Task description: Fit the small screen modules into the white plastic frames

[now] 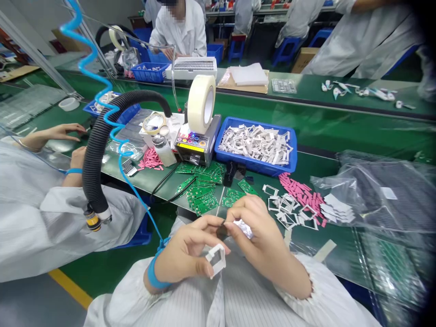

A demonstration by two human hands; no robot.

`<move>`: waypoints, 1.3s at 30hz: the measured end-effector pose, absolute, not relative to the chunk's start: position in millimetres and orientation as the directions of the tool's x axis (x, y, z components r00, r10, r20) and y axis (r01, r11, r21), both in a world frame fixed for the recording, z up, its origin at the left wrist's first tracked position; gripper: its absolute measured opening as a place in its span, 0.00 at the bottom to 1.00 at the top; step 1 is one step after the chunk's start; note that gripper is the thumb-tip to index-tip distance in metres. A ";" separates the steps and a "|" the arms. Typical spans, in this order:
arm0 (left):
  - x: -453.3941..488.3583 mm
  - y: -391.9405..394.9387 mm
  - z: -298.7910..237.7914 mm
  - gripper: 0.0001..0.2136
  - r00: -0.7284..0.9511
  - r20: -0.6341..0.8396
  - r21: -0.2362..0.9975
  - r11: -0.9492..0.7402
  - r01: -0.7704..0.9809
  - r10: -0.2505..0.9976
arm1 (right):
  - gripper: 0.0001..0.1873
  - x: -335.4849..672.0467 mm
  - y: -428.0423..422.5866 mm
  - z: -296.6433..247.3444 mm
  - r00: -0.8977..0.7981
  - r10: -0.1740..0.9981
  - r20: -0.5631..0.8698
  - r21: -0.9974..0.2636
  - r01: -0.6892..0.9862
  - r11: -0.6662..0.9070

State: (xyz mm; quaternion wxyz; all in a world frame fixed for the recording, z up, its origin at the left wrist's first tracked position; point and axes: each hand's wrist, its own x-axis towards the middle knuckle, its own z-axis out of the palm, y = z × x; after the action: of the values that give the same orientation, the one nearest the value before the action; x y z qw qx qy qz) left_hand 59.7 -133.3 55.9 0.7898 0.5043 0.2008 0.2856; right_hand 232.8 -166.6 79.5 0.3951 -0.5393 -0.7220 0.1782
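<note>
My left hand (190, 250) holds a small white plastic frame (216, 260) between thumb and fingers, low in front of my chest. Close to the left fingertips, my right hand (250, 227) pinches a small dark piece (224, 223) whose kind I cannot make out. Something shiny and whitish (244, 228) shows under the right fingers, partly hidden. Just beyond the hands lie green circuit boards (202, 195) in a loose pile. Loose white frames (289, 211) and pink strips (303, 190) are spread on the green bench to the right.
A blue bin (295, 156) full of white frames stands behind the boards, beside a tape dispenser (192, 147). A black hose (93, 154) and coiled blue cord (114, 129) hang at left, near a co-worker's hand (64, 131). Bagged dark sheets (391, 190) lie at right.
</note>
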 end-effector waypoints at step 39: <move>69.2 -131.0 47.3 0.17 0.649 -0.175 0.629 0.591 -0.504 0.740 | 0.10 247.7 -165.2 68.5 -0.006 0.915 0.403 -0.821 0.440 0.365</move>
State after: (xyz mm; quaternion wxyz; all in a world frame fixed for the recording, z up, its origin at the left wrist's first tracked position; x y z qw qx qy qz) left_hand 69.2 -131.0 47.3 0.8656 0.2741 0.2151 0.3595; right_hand 247.7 -165.2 68.5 0.4881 -0.5085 -0.6663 0.2432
